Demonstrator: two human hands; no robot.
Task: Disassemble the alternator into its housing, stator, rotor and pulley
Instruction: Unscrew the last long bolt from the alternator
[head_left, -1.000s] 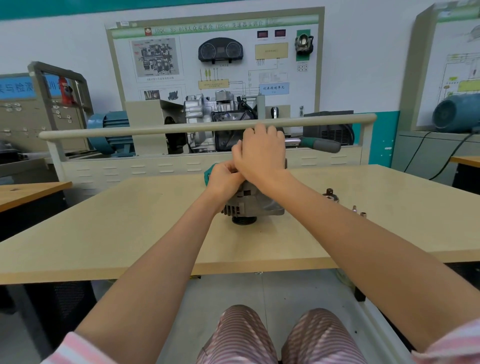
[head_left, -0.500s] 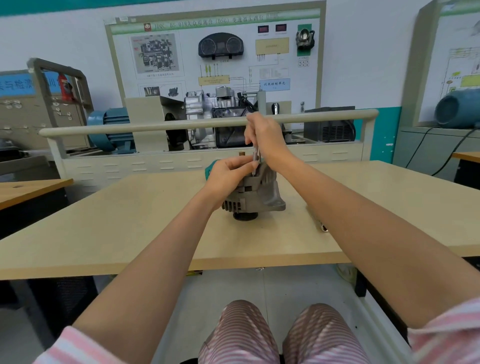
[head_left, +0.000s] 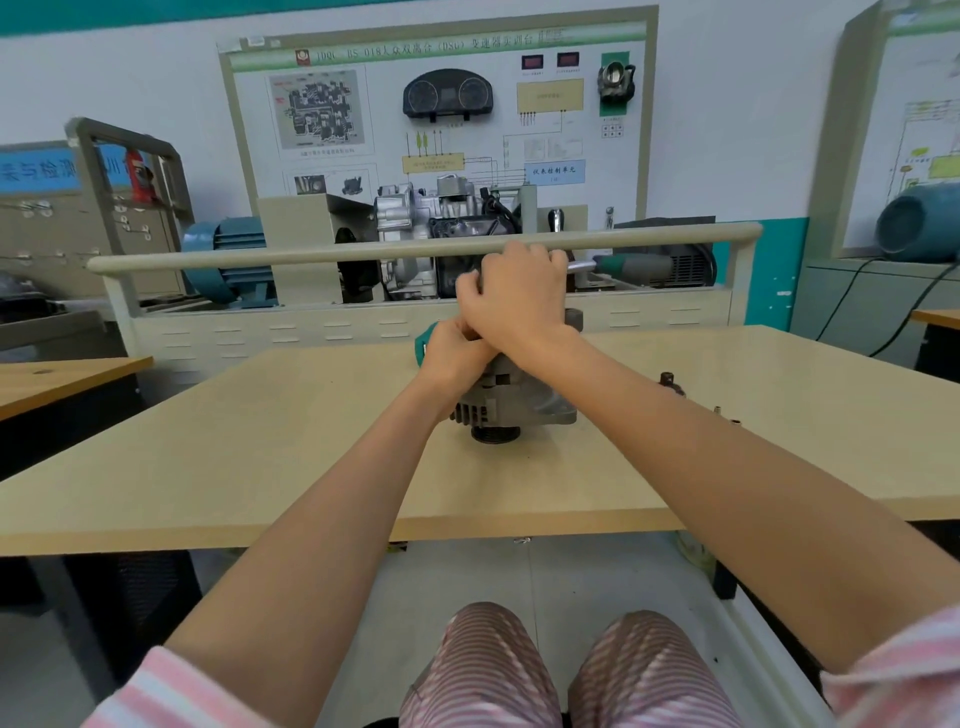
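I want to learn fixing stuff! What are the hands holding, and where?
Right hand grips a ratchet wrench at its head end. Left hand grips a teal-handled tool, atop the alternator.

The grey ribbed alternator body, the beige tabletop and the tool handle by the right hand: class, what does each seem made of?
Grey ribbed alternator body: probably cast aluminium, matt grey with moulded fins. Beige tabletop: looks like laminated board, smooth, with a plain edge band. Green and grey tool handle: likely plastic or rubber grip on a shiny steel shank.

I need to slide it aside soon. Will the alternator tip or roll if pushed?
The alternator stands on its narrow pulley, so it would probably rock or tip. Its cast metal body suggests it is heavy. Both hands on top seem to steady it.
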